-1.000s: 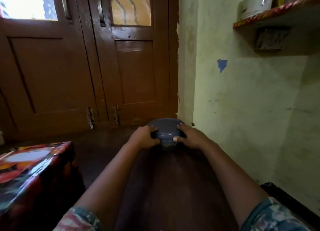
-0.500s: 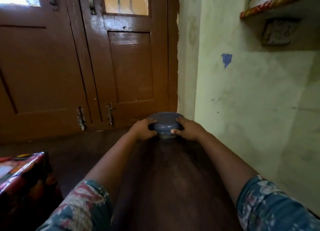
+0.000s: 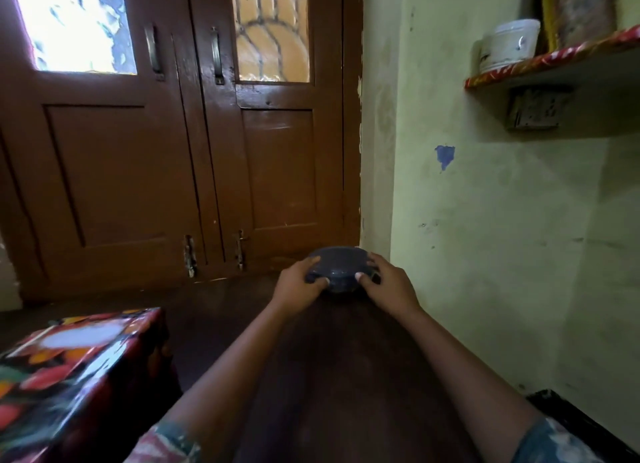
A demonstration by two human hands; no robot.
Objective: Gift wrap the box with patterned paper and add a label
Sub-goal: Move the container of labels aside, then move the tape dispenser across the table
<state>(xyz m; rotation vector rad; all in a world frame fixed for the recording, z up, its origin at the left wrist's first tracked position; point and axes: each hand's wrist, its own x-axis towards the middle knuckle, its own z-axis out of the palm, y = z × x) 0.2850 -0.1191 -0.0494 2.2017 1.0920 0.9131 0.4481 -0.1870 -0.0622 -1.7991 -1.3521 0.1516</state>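
We reach both arms toward the middle of the frame, where a small round grey-blue container (image 3: 337, 266) sits low over the dark floor (image 3: 329, 376), near the foot of the brown door (image 3: 277, 185) and the corner of the pale green wall (image 3: 502, 254). Our left grip (image 3: 298, 284) curls round the container's left side with the thumb on the near edge. Our right grip (image 3: 388, 286) does the same on the right side, so both are closed on it. We cannot tell whether it is lifted or resting on the floor.

The box (image 3: 69, 369) lies in the lower left of the frame, well apart from our hands, and every face we see is covered in glossy patterned paper (image 3: 114, 393) of red, orange and black. From that we judge the wrapping done. A pale oval patch (image 3: 83, 336) shows on its top face. It may be the label or only glare, and the blur keeps us from saying which. What seems left is the label, or checking it. What the container holds is hidden from us. In the upper right a white tub (image 3: 509, 45) stands on a shelf (image 3: 554, 64).
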